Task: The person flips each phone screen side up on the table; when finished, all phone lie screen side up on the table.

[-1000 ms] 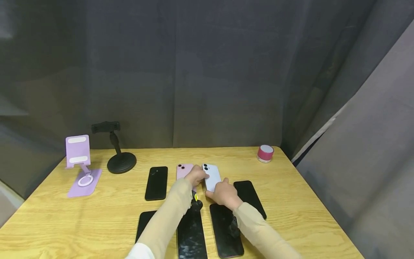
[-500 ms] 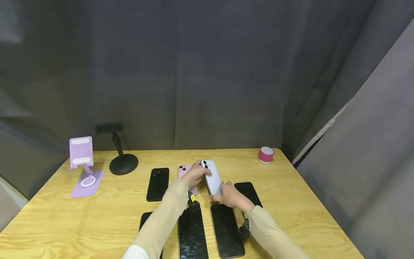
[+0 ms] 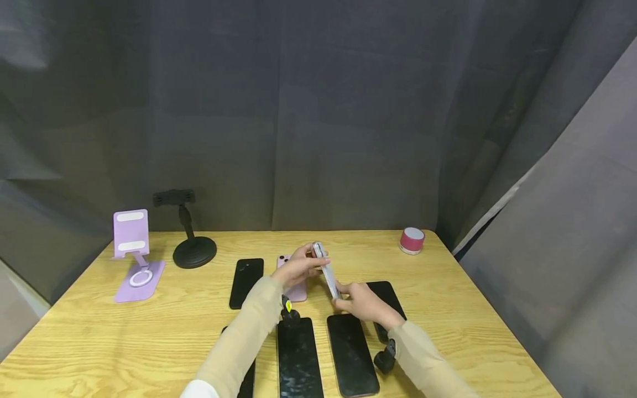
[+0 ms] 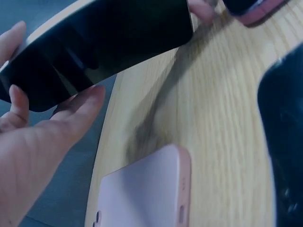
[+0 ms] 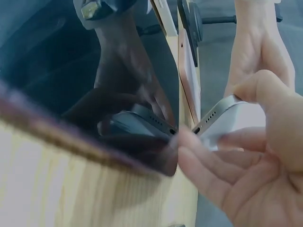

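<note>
A white smartphone (image 3: pixel 326 276) is held tilted on its long edge over the middle of the table. My left hand (image 3: pixel 298 266) grips its far, camera end, with fingers and thumb on opposite sides. At the near end, my right hand (image 3: pixel 365 303) pinches the phone between thumb and fingers. In the left wrist view its dark screen (image 4: pixel 109 52) faces the camera. The bottom edge with speaker holes (image 5: pixel 215 116) shows in the right wrist view. Below the left hand, a pink smartphone (image 4: pixel 142 194) lies back up on the wood.
A black phone (image 3: pixel 246 283) lies left of the pink one. Nearer are several dark-screened phones, including a long one (image 3: pixel 299 359) and one beside it (image 3: pixel 352 354). A purple stand (image 3: pixel 131 232), a black stand (image 3: pixel 194 251) and a pink-red cylinder (image 3: pixel 412 241) are farther back.
The white phone has been lifted off the table by both hands and turned from back up onto its edge. The right hand has shifted slightly right.
</note>
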Demonstrator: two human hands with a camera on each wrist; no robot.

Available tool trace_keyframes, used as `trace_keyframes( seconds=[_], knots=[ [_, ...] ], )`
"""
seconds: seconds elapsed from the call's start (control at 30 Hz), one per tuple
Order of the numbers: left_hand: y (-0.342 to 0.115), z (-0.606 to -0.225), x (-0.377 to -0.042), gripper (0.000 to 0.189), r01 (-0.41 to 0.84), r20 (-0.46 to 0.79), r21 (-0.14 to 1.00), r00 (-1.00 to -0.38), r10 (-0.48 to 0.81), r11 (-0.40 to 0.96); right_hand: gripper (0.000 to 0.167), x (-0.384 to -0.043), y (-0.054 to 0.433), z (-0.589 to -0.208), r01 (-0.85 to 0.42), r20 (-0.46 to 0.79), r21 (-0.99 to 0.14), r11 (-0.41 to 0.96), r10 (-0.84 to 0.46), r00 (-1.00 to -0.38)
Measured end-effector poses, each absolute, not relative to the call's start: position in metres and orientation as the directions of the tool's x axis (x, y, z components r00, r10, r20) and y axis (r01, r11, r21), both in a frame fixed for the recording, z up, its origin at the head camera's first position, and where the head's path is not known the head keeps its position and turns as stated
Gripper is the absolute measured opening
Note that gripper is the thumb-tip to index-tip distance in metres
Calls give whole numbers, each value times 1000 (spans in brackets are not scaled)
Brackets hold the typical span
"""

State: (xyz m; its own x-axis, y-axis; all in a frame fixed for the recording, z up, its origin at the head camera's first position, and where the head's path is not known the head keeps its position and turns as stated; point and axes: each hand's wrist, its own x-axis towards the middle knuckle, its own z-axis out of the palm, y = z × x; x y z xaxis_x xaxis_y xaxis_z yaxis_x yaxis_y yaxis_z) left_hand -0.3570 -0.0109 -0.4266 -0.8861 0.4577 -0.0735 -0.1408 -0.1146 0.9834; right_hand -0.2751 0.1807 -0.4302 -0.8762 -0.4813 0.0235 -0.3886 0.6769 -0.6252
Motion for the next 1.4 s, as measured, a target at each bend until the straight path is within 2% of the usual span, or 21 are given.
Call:
trace_keyframes(
  seconds=[0.1, 0.17, 0.27, 0.43, 0.63, 0.7, 0.9, 1.03, 1.23, 1.4],
  knots=[
    [-14, -426, -357, 20, -114, -64, 991, -867, 494, -73, 43, -275, 186, -429, -421, 52, -611, 670, -496, -867],
    [-16, -425, -356, 15, -89, -53, 995, -861, 505, -47, 40, -274, 187, -429, -433, 73, -610, 663, -498, -864],
    [-17, -425, -355, 18, -30, -26, 1000, -874, 485, 0, 38, -270, 186, -427, -443, 102, -600, 667, -485, -869],
    [-15, -426, -351, 30, 71, 41, 995, -932, 359, 70, 41, -263, 180, -427, -442, 158, -552, 707, -432, -888],
    [-11, -431, -349, 65, 127, 95, 984, -968, 233, 123, 48, -258, 178, -430, -451, 234, -514, 730, -387, -892],
    [-11, -431, -348, 71, 146, 112, 978, -971, 213, 150, 52, -256, 179, -431, -471, 275, -502, 725, -383, -882],
    [-14, -430, -347, 57, 225, 189, 960, -960, 204, 168, 64, -255, 182, -434, -492, 327, -458, 741, -374, -868],
    [-16, -426, -344, 56, 233, 199, 959, -958, 207, 159, 68, -257, 185, -436, -490, 329, -437, 754, -373, -867],
    [-15, -434, -351, 58, 272, 236, 943, -953, 188, 193, 71, -259, 187, -439, -487, 353, -462, 741, -350, -867],
    [-14, -435, -351, 60, 323, 280, 894, -944, 176, 310, 84, -259, 186, -440, -436, 320, -520, 735, -306, -897]
  ],
)
